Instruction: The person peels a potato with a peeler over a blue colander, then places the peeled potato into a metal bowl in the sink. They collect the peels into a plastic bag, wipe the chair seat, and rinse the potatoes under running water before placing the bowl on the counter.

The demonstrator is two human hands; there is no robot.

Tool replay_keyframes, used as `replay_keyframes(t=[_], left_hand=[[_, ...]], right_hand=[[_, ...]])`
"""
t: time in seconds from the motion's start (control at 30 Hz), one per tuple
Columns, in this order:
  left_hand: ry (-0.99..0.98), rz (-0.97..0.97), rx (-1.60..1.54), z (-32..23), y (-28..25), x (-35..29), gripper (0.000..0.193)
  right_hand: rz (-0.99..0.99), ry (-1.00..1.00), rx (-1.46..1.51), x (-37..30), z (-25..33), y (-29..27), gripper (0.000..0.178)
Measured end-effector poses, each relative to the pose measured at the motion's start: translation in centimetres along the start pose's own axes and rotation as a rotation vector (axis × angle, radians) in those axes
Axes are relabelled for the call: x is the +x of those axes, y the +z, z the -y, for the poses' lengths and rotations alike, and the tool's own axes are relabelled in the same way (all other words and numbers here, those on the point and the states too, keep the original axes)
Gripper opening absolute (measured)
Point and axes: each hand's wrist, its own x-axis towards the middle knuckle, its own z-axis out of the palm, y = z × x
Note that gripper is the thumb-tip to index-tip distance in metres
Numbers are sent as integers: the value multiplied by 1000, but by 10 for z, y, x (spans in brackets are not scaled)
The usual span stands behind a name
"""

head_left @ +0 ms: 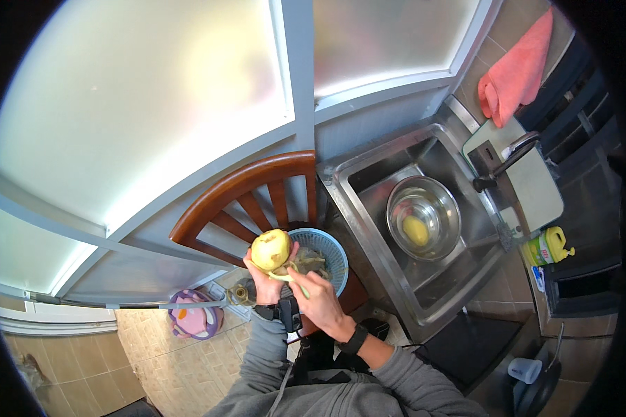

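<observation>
A mostly bared potato in my hand, over the basket, with brown patches left.

My left hand (263,283) cups the large potato (270,249), fingers curled around it, near the rim of the blue basket (338,258); my right hand (320,300) grips what looks like a pale green peeler (279,276) just below it. I judge this potato nearly done: the side I see is pale yellow, but brownish spots near its top and lower edge seem left to clear. A smaller yellow piece (415,230) sits in the steel bowl (447,201) in the sink (370,208), apparently finished. My palm hides the potato's underside, the peeler's blade is too small to make out, and my hands partly cover the scraps in the basket.
</observation>
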Motion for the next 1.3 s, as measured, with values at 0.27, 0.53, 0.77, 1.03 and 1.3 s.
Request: replay_keyframes(t=[0.27,0.53,0.77,1.03,1.3], left_hand=[[-227,-83,-141,-7,36,-12,72],[-201,-30,-178,-9,26,-4,67],[48,-238,-9,-5,33,-1,52],[185,-249,-18,4,16,-3,49],[218,-342,75,3,22,-3,51]], right_hand=[[-201,-32,-1,34,-7,-15,32],[99,98,-61,13,-7,-6,31],[-172,-59,-32,25,-10,-5,34],[-176,-66,-45,20,-14,12,35],[44,-8,-72,13,-28,6,31]])
